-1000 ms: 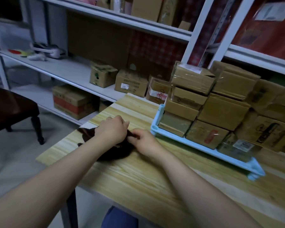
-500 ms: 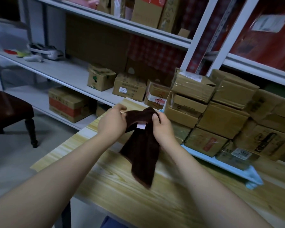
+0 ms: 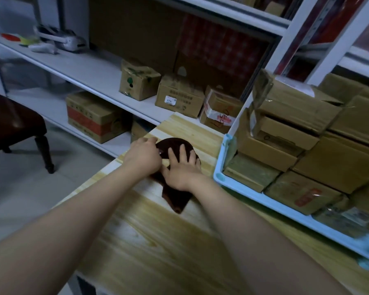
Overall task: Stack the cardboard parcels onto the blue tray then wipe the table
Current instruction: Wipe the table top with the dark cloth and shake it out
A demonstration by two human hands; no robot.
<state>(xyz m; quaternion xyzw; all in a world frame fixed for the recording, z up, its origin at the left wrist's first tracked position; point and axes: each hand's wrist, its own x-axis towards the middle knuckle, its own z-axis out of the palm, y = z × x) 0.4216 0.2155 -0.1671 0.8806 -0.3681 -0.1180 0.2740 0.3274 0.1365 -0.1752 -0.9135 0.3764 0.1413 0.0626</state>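
The right hand [image 3: 182, 169] presses flat, fingers spread, on a dark brown cloth [image 3: 175, 145]. The left hand [image 3: 143, 155] pinches the cloth's left edge with curled fingers. The cloth lies crumpled near the pale wooden table [image 3: 158, 241]'s far left corner, beside the light blue plastic tray [image 3: 285, 206] stacked with brown cardboard parcels [image 3: 296, 109].

Left hand [image 3: 144, 156] and right hand [image 3: 182, 170], both bare, two forearms [image 3: 83, 209] bare along their whole visible length.
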